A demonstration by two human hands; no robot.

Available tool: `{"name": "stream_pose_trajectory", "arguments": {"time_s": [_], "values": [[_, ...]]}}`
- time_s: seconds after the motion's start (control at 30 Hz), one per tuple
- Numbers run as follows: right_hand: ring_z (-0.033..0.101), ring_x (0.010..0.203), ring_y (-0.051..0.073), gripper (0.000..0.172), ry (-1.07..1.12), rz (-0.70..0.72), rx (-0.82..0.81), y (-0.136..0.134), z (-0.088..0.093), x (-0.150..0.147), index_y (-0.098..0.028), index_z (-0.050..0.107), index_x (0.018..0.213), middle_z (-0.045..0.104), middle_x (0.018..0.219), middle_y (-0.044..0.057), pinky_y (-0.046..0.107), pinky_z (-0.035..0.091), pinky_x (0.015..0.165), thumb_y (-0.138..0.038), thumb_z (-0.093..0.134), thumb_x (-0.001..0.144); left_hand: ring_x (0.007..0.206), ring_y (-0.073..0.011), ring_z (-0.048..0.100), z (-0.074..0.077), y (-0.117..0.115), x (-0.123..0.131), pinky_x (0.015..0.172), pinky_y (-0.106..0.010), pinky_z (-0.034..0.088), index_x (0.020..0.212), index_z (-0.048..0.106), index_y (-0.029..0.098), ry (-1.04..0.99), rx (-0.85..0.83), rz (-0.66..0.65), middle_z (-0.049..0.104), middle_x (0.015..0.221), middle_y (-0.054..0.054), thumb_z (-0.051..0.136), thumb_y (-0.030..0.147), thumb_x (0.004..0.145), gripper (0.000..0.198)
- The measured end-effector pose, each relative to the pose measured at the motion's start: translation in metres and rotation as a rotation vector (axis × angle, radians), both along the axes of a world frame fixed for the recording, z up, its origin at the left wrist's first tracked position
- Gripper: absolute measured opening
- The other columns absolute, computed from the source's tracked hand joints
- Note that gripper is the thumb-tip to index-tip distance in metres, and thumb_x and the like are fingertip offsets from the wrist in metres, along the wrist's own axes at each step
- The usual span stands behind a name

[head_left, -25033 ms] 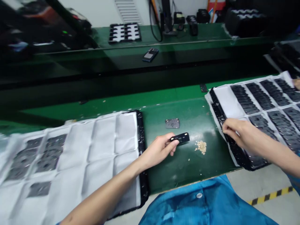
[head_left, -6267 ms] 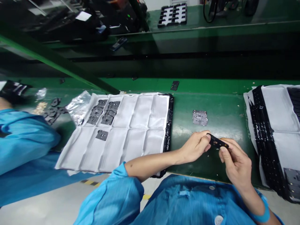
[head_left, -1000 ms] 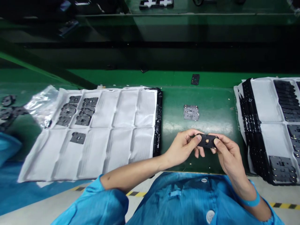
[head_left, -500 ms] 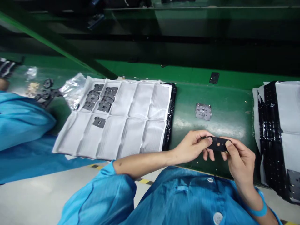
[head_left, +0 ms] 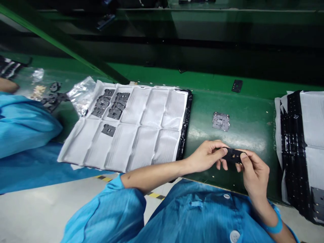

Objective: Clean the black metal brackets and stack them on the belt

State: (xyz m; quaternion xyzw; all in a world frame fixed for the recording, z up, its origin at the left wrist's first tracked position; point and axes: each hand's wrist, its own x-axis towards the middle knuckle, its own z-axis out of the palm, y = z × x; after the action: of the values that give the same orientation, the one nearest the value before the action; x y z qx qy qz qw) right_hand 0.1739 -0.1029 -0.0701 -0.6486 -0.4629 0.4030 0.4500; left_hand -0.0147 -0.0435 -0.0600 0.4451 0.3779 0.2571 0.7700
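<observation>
Over the near part of the green counter, a thin black plate with small cut-outs is held at both ends. The left hand pinches its left end, thumb on the visible face and fingers curled behind; the right hand grips the opposite end in like manner. A blue wristband sits on the right wrist.

Just beyond the hands, a group of overlapping grey plates lies flat on the counter. Farther back, on the bright green strip, rests a single dark plate.

To the left stands a white-lined tray with compartments in two rows. Overlapping dark plates occupy the two leftmost compartments of the far row; one plate lies in the near row, second compartment from the left. A clear plastic bag lies at the tray's far left corner, near loose black parts and a co-worker's blue sleeve. At right, a stack of black trays with white liners is partly cut off by the frame edge
</observation>
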Motion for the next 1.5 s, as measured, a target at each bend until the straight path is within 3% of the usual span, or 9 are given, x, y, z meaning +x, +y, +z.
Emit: {"name": "stream_pose_trajectory", "arguments": {"time_s": [0.13, 0.23, 0.3, 0.43, 0.53, 0.7, 1.0, 1.33, 1.5], "values": [[0.060, 0.054, 0.014, 0.028, 0.010, 0.080, -0.047, 0.006, -0.011, -0.001, -0.018, 0.079, 0.115, 0.064, 0.062, -0.003, 0.026, 0.050, 0.056, -0.038, 0.066, 0.100, 0.065, -0.0101, 0.066, -0.015, 0.019, -0.011, 0.057, -0.020, 0.050, 0.111, 0.071, 0.013, 0.181, 0.169, 0.029, 0.066, 0.081, 0.000, 0.065, 0.029, 0.100, 0.021], [0.063, 0.060, 0.013, 0.041, 0.033, 0.079, -0.035, 0.009, -0.021, -0.001, -0.019, 0.070, 0.134, 0.077, 0.090, 0.003, 0.027, 0.055, 0.058, -0.037, 0.068, 0.098, 0.063, -0.0085, 0.061, -0.024, 0.040, -0.018, 0.061, -0.020, 0.051, 0.113, 0.068, 0.016, 0.261, 0.285, 0.138, 0.061, 0.078, 0.004, 0.068, 0.023, 0.097, 0.018], [0.065, 0.064, 0.012, 0.042, 0.043, 0.059, -0.018, 0.010, -0.026, 0.000, -0.020, 0.068, 0.136, 0.078, 0.110, 0.008, 0.028, 0.057, 0.061, -0.037, 0.068, 0.098, 0.062, -0.0082, 0.061, -0.026, 0.049, -0.020, 0.062, -0.021, 0.051, 0.109, 0.067, 0.016, 0.283, 0.338, 0.165, 0.060, 0.077, 0.005, 0.068, 0.021, 0.096, 0.014], [0.070, 0.071, 0.013, 0.045, 0.078, 0.031, -0.018, 0.012, -0.029, -0.001, -0.022, 0.064, 0.140, 0.074, 0.118, 0.009, 0.028, 0.060, 0.064, -0.039, 0.071, 0.099, 0.061, -0.0089, 0.062, -0.025, 0.048, -0.016, 0.061, -0.022, 0.051, 0.102, 0.065, 0.016, 0.239, 0.336, 0.152, 0.061, 0.073, 0.004, 0.067, 0.024, 0.097, 0.009], [0.071, 0.068, 0.014, 0.047, 0.115, 0.023, -0.019, 0.015, -0.024, -0.006, -0.022, 0.062, 0.142, 0.073, 0.101, 0.004, 0.028, 0.060, 0.063, -0.040, 0.071, 0.099, 0.063, -0.0091, 0.064, -0.018, 0.040, -0.012, 0.063, -0.023, 0.054, 0.101, 0.063, 0.016, 0.162, 0.289, 0.136, 0.062, 0.078, 0.003, 0.068, 0.027, 0.097, 0.013], [0.066, 0.058, 0.013, 0.033, 0.111, 0.036, 0.031, 0.018, -0.010, -0.008, -0.021, 0.067, 0.130, 0.065, 0.066, -0.006, 0.025, 0.056, 0.059, -0.036, 0.069, 0.102, 0.064, -0.0095, 0.068, -0.002, 0.033, -0.015, 0.062, -0.023, 0.052, 0.116, 0.058, 0.018, 0.130, 0.287, 0.073, 0.060, 0.084, 0.005, 0.071, 0.024, 0.096, 0.024], [0.064, 0.053, 0.013, 0.030, 0.142, 0.050, 0.034, 0.018, -0.001, -0.007, -0.020, 0.067, 0.126, 0.063, 0.062, -0.007, 0.024, 0.052, 0.055, -0.035, 0.070, 0.100, 0.063, -0.0105, 0.067, -0.003, 0.029, -0.017, 0.063, -0.024, 0.053, 0.099, 0.062, 0.015, 0.119, 0.292, 0.090, 0.064, 0.078, 0.002, 0.073, 0.035, 0.097, 0.023], [0.065, 0.054, 0.015, 0.035, 0.217, 0.077, -0.047, 0.026, -0.014, -0.007, -0.019, 0.062, 0.126, 0.066, 0.062, -0.006, 0.027, 0.054, 0.057, -0.039, 0.072, 0.098, 0.062, -0.0127, 0.070, -0.018, 0.041, -0.019, 0.058, -0.021, 0.048, 0.097, 0.062, 0.015, 0.168, 0.137, 0.075, 0.069, 0.073, 0.001, 0.074, 0.024, 0.093, 0.015], [0.069, 0.063, 0.015, 0.040, 0.198, 0.071, -0.037, 0.026, -0.024, -0.003, -0.020, 0.060, 0.130, 0.078, 0.088, 0.003, 0.029, 0.059, 0.061, -0.042, 0.072, 0.099, 0.063, -0.0102, 0.063, -0.026, 0.061, -0.026, 0.061, -0.022, 0.045, 0.097, 0.065, 0.015, 0.375, 0.344, 0.137, 0.063, 0.073, 0.003, 0.070, 0.015, 0.093, 0.007]]}}
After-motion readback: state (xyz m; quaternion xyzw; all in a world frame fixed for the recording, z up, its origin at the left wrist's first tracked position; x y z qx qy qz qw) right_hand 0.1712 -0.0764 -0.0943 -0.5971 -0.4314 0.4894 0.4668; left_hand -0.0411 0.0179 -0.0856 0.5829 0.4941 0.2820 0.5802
